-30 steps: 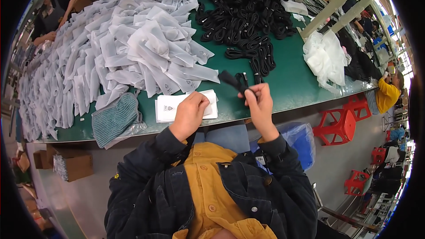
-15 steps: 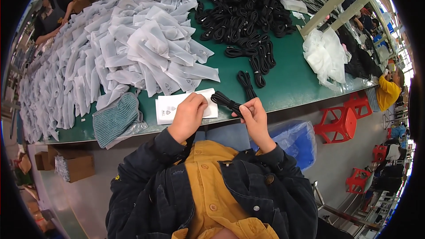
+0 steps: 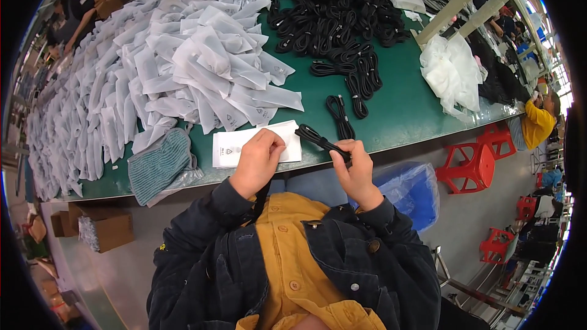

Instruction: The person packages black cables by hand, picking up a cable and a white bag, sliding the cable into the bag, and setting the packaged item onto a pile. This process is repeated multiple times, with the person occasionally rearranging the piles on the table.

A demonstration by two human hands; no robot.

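My right hand (image 3: pixel 356 174) grips one end of a coiled black cable (image 3: pixel 318 139), holding it just above the table's near edge, its free end pointing up and left toward a stack of white bags (image 3: pixel 227 148). On that stack rests my left hand (image 3: pixel 257 162), thumb and forefinger pinched at the top bag; the fingertips partly hide the bag's edge. A second cable coil (image 3: pixel 340 117) lies on the green table just beyond my right hand. The cable and the bags are apart, with a small gap between them.
A large heap of filled frosted bags (image 3: pixel 183 49) covers the table's left side. Many black cable coils (image 3: pixel 330 12) are piled at the far middle. A teal knitted cloth (image 3: pixel 160 166) lies at the near left. A blue lined bin (image 3: pixel 419 198) and red stools (image 3: pixel 468 168) stand right.
My right hand has shifted slightly right, its fingers now farther over the cable's end. The left hand stays pinched at the bags with little movement.
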